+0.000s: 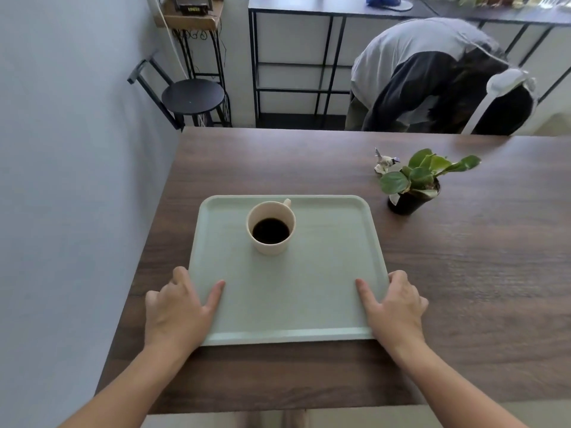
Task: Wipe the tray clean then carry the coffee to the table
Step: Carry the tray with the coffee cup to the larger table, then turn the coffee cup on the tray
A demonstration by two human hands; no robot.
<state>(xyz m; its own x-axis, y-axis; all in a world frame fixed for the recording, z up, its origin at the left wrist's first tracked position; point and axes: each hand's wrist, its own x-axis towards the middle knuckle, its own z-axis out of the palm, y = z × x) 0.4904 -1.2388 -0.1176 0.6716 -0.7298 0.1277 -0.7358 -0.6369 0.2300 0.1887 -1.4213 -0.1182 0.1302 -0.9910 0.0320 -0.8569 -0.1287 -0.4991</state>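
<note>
Head view, looking down on a dark wood table (pixel 463 273), taken from the left side across. Far beyond the left hand (pixel 177 310), against the pale wall, stands a black round stool (pixel 193 97) beside a thin metal stand carrying a wooden shelf (pixel 188 13). The left hand grips the near left corner of a pale green tray (pixel 309 288): its thumb lies flat on the tray floor, pointing away from the person, while the other fingers curl round the outside of the rim, so the hand is clamped on the tray edge. Whether the tray rests on the table or is just lifted cannot be told. Ahead of the left hand and a little to its right, on the far half of the tray, stands a cream mug (pixel 271 227) holding black coffee, upright, its handle turned toward the far rim. The mug is well apart from both hands. The right hand (pixel 397 307) mirrors the left at the near right corner: thumb laid on the tray floor, fingers wrapped over the side rim, closed on the tray. Ahead of the right hand, off the tray on the bare wood, sits a small potted plant (pixel 415 183) in a black pot, with a crumpled scrap of paper (pixel 384 165) just behind it. Beyond the table's far edge another person (pixel 432 75) bends forward in front of black-framed shelving (pixel 309 57).
</note>
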